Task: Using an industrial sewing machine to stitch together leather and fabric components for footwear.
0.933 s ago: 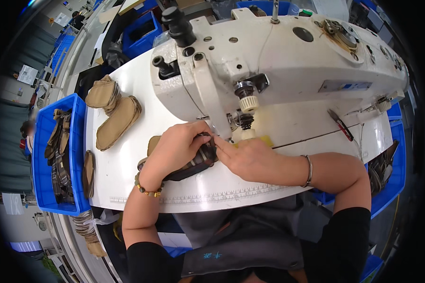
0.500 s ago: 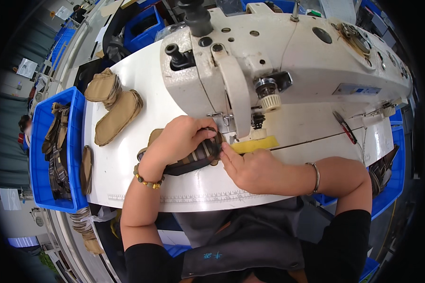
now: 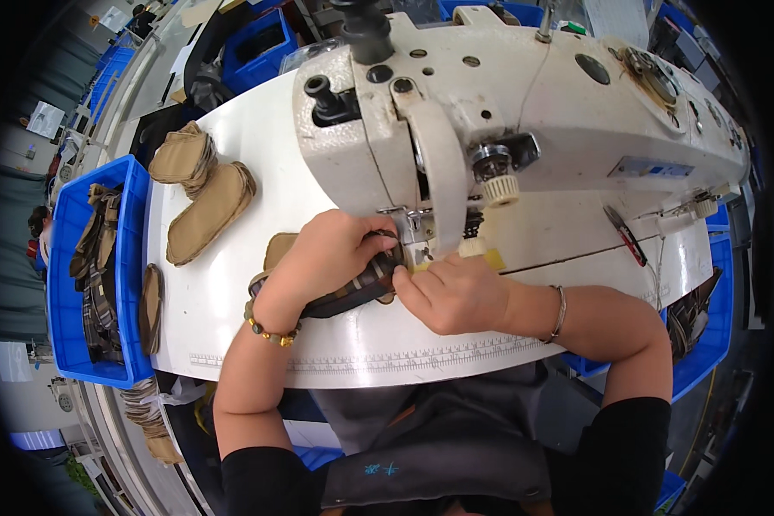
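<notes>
Far left: blue bin [image 3: 132, 258] beside the worktable, holding dark and plaid fabric strips [image 3: 103, 297]; its place next to the table edge probably puts them within the left arm's reach. A narrow tan piece [image 3: 150, 310] stands just beside the bin. Further right, two stacks of tan pads [image 3: 211, 215] lie on the white tabletop [image 3: 232, 327], apart from the hands, likely so the working area is not crowded.

Left hand [image 3: 322, 258]: thumb and index finger pinched on the far right end of the striped fabric piece [image 3: 371, 281]; this grip seems meant to steady that end. Right hand [image 3: 456, 288]: fingers curled inward, tips touching the piece's right edge; whether they pinch it, cannot tell. The two hands meet at the same end, presumably because that is where control is needed.

Sewing machine [image 3: 335, 155] stands beyond the hands, its needle area close to the held end. Right of it, red-handled snips [image 3: 625, 234] lie on the tabletop, probably set aside but within reach.

Appearance of the piece: it lies on the tabletop in front of the machine, partly covered by the left hand. Tan material [image 3: 279, 249] shows at its left; the middle carries brown, grey and pale stripes; the near border is dark and curved. Right end looks bunched; details there are too small to read.
</notes>
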Available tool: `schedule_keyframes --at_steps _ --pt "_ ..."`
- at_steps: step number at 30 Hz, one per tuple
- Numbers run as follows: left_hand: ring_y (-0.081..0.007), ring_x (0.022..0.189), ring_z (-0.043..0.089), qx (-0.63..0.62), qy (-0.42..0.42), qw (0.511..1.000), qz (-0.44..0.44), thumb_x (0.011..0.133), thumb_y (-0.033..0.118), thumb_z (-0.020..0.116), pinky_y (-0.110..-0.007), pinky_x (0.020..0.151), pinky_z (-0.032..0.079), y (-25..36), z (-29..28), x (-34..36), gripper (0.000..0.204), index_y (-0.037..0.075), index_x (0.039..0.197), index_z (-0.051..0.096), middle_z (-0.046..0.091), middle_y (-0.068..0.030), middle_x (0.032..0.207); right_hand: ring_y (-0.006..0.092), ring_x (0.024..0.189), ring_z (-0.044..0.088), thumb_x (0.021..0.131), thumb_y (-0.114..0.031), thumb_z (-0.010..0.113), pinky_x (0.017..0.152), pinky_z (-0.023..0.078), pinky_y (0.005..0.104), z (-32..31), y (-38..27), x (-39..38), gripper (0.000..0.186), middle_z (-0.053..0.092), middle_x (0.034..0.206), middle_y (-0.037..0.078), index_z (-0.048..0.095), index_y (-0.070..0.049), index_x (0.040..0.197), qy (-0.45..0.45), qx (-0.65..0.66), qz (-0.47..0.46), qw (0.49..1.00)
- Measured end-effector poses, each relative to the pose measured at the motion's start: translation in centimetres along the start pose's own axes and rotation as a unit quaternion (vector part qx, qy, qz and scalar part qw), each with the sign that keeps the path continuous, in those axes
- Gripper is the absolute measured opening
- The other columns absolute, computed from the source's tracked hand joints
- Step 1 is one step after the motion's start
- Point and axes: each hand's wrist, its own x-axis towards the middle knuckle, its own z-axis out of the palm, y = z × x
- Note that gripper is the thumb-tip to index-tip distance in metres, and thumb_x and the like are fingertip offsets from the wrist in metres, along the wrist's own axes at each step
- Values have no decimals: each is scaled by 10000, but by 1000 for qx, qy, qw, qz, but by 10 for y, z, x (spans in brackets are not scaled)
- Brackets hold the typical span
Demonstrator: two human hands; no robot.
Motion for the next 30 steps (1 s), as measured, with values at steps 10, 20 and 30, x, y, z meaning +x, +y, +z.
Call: schedule_keyframes --at_steps 10,20,30 --pt "-321 719 648 123 137 981 64 828 184 704 -409 656 526 11 17 -10 82 118 873 722 652 -117 686 115 488 518 709 -97 649 453 394 254 -13 -12 -5 240 502 589 -9 686 29 910 -136 -20 0 991" --pt "-296 671 680 104 130 984 70 798 213 762 -381 617 514 7 15 -6 157 88 889 736 695 -105 732 103 489 515 705 -99 639 452 371 245 -14 -19 -5 248 525 597 -4 694 36 906 -140 -39 12 989" --pt "-322 683 679 98 127 986 33 809 255 772 -385 627 511 15 14 -6 216 66 908 743 692 -140 738 101 490 518 696 -100 643 444 375 244 -13 -19 -6 242 530 601 -4 690 31 894 -140 -29 23 989"
